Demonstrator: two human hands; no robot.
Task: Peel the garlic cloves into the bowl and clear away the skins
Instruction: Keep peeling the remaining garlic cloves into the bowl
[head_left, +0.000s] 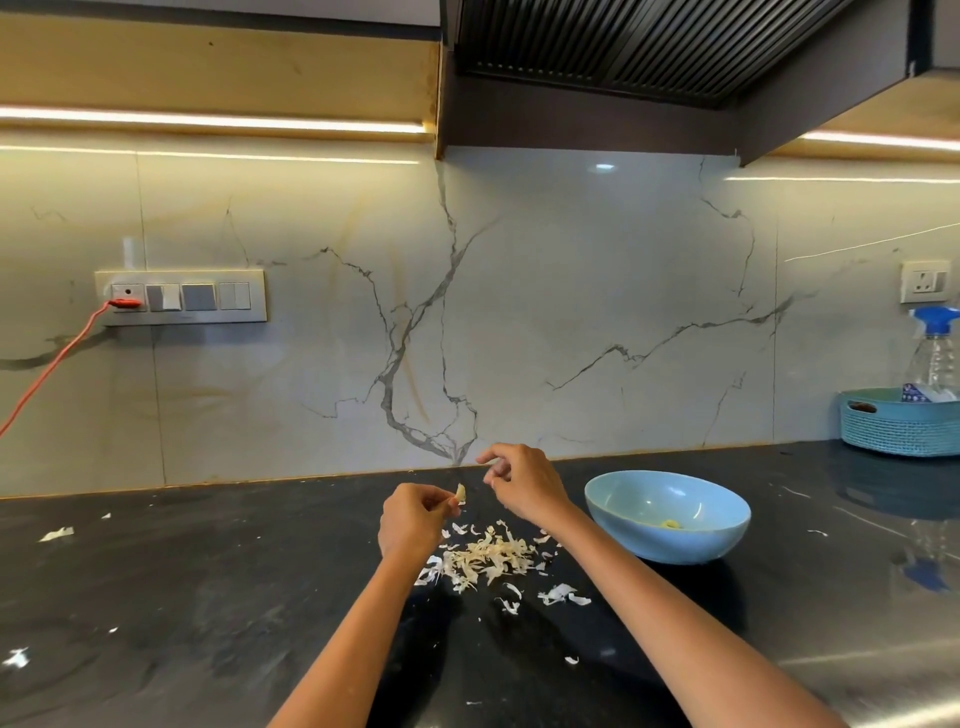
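Two bare hands are seen above a dark stone counter (208, 597). One garlic clove (461, 493) is pinched at the fingertips of the left hand (413, 519), raised clear of the counter, just left of the right hand (524, 486). The right hand's fingers are curled with thumb and forefinger nearly closed; whether a scrap of skin is held there cannot be told.

One light blue bowl (670, 540) stands on the counter just right of the right forearm. One small yellowish piece (671, 525), probably peeled garlic, lies at its bottom; only one is counted.

One main heap of skins (488, 558) lies on the counter below and between the hands, with smaller flakes around it. Loose flakes are scattered well apart: one at the far left (57, 534), one at the lower left edge (15, 659), one near the front centre (571, 660). Further specks are too small to count.

Room: a pale marble-veined backsplash (519, 312) stands behind the counter. One switch plate (182, 297) carries one red plug with an orange cable (47, 374). One single socket (924, 281) is at the right. One teal basket (893, 423) in the right corner holds one clear spray bottle (935, 353) with a blue head. One dark slatted hood (623, 47) hangs overhead, with lit strips under the cabinets on both sides.
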